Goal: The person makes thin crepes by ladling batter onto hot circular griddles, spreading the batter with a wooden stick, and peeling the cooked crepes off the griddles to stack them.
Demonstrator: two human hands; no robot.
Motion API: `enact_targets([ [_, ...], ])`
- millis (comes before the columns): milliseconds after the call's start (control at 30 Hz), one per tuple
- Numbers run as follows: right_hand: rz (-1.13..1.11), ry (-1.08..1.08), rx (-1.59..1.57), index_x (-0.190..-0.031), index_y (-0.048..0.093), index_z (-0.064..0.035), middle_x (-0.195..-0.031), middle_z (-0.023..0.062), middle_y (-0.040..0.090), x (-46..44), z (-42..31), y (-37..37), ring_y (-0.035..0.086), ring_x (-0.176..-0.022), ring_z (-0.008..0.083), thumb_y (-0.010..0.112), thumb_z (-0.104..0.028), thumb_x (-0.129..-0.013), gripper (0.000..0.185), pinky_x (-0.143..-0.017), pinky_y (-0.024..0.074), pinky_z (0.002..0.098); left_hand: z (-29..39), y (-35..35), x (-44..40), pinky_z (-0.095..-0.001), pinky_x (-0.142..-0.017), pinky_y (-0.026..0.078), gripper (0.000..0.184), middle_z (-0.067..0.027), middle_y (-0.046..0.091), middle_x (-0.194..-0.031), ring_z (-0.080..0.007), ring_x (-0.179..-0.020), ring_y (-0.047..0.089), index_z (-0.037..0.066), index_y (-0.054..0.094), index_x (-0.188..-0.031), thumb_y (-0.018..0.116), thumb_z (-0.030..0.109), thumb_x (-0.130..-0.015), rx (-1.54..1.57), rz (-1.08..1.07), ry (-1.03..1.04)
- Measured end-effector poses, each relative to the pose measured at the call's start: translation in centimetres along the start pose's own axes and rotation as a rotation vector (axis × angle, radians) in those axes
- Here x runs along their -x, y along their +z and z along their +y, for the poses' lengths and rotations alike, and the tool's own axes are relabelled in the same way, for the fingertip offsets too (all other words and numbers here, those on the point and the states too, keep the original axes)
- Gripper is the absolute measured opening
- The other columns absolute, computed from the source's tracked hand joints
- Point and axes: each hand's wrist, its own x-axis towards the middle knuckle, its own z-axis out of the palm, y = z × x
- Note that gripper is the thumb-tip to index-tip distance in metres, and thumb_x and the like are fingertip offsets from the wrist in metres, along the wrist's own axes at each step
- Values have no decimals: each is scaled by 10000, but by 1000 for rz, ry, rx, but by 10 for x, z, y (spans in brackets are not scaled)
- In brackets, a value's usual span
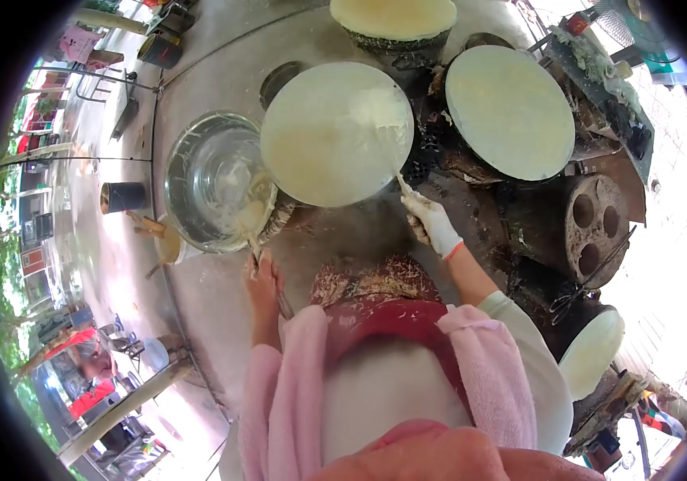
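Note:
My right hand [432, 224], in a white glove, is closed on a thin tool [401, 181] whose tip meets the lower right edge of a large round pale sheet [335, 132]. Bare, my left hand [263, 279] grips the handle of a ladle [253, 224] at the near rim of a big metal basin [179, 180]. Batter smears coat the inside of the basin. Another pale round sheet [509, 112] lies on the griddle to the right.
A third round sheet [396, 14] is at the top, and another [592, 353] at lower right. A stove with round holes [596, 228] stands right. Left are a black bucket [123, 197] and a pale bucket [171, 240]. A person [95, 365] is at far left.

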Motion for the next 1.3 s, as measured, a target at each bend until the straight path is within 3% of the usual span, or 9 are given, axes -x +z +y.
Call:
enact_targets([
  [100, 133, -227, 198, -1189, 646, -144, -624, -58, 485, -7, -22, -19, 349, -392, 37, 688, -358, -888, 371, -348, 260, 222, 9, 10, 3, -259, -352, 263, 194, -17, 441, -578, -102, -376, 380, 65, 480, -796, 546, 170, -945, 26, -6, -19],
  [300, -20, 5, 267, -1245, 623, -125, -660, -68, 486, 2, -43, -12, 383, -441, 37, 685, -333, -894, 413, -388, 293, 221, 5, 11, -18, -265, -360, 287, 196, -27, 458, -577, -112, -388, 408, 59, 480, -790, 543, 178, -933, -83, -56, 16],
  [467, 57, -458, 158, -1274, 616, -36, -888, -79, 603, -44, -23, -28, 450, -694, 5, 701, -265, -897, 449, -595, 367, 173, 21, 35, -97, -301, -382, 331, 236, -47, 483, -558, -132, -393, 429, 59, 496, -773, 522, 240, -921, -267, -248, 58],
  [533, 103, -114, 400, -1270, 618, -32, -996, -18, 636, 2, -42, 2, 510, -815, 30, 702, -253, -893, 445, -704, 423, 183, 19, 55, -151, -323, -428, 369, 263, -53, 488, -551, -146, -426, 458, 56, 510, -752, 491, 263, -912, -412, -338, 146],
  [633, 146, -247, 542, -1318, 596, -80, -814, -47, 594, 19, -15, 18, 466, -652, 36, 662, -310, -909, 474, -570, 375, 200, 45, 101, -194, -329, -504, 393, 289, -56, 501, -560, -166, -512, 502, 50, 534, -727, 456, 272, -895, -664, -345, 309],
  [833, 394, -429, 126, -1359, 518, 12, -1267, 103, 629, -2, 110, 35, 552, -1150, 118, 674, -257, -899, 555, -978, 419, 250, 3, 112, -254, -284, -504, 369, 252, -32, 524, -614, -137, -522, 474, 62, 553, -737, 482, 238, -903, -508, -865, 378],
  [867, 287, -607, 501, -1344, 541, -10, -1252, 65, 639, -33, 154, 37, 557, -1138, 117, 669, -260, -908, 519, -943, 455, 270, 7, 106, -242, -275, -499, 366, 212, -28, 522, -630, -137, -524, 469, 64, 544, -757, 495, 211, -901, -401, -824, 254],
  [1067, 285, -841, 532, -1262, 588, -48, -1224, 139, 635, -13, 125, 142, 607, -1128, 271, 618, -186, -886, 401, -931, 496, 342, 7, 46, -180, -253, -471, 364, 82, -16, 485, -677, -128, -550, 448, 61, 488, -849, 551, 98, -886, 44, -676, -294],
  [1300, 164, -371, 84, -1305, 571, -68, -1243, 129, 628, 7, 130, 244, 615, -1070, 277, 666, -247, -859, 489, -902, 499, 376, -12, -6, -191, -309, -553, 439, 58, -21, 558, -778, -138, -629, 500, 93, 528, -880, 569, 129, -898, 315, -893, -555],
])
